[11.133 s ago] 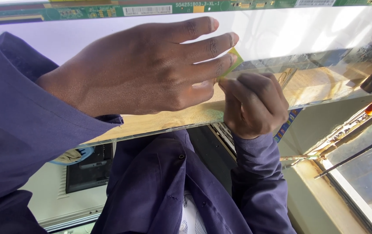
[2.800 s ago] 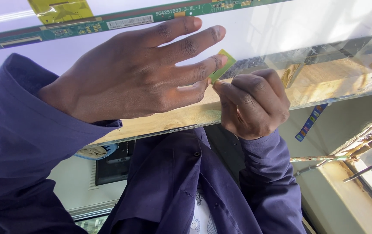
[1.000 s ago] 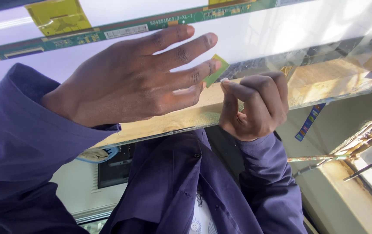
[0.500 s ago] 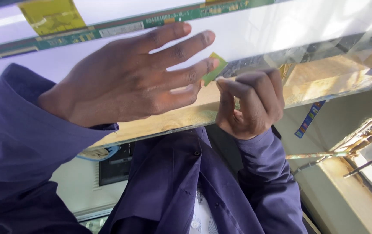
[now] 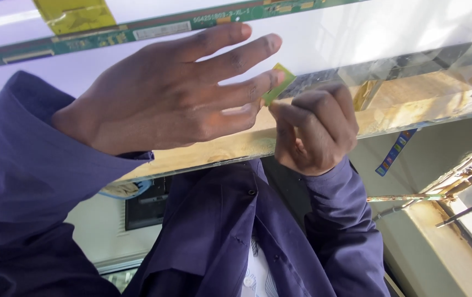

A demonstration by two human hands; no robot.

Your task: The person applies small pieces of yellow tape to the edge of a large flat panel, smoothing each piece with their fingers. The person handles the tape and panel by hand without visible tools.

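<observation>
Bright white panel glass [image 5: 368,33] fills most of the view, some sort of big flat display lying face up and glossy enough to act as a mirror, so the lower half of the shot is basically the person's own reflection in a dark blue work shirt [image 5: 219,231]. Along the far edge runs a long green circuit strip [image 5: 153,30] with a yellow ribbon flap [image 5: 73,14] sticking up at the top left. The left hand [image 5: 175,102] is flat and spread, fingers fanned out over the glass, palm down. The right hand [image 5: 316,129] is curled into a loose fist with thumb and forefinger pinched on a small green tab [image 5: 278,83], which sits right at the panel's near edge, just touching the tips of the left hand's fingers. Compared with half a second ago barely anything has shifted (the tab looks tilted up a touch more, and the camera has drifted a little so the yellow flap sits further right). Over the longer stretch, the left hand's fingers have opened up from a tighter press into this wider spread. My read: the tab is being peeled or worked loose slowly while the flat hand steadies things, and it isn't free yet. Off to the right you can see a window frame [image 5: 467,209] reflected.
</observation>
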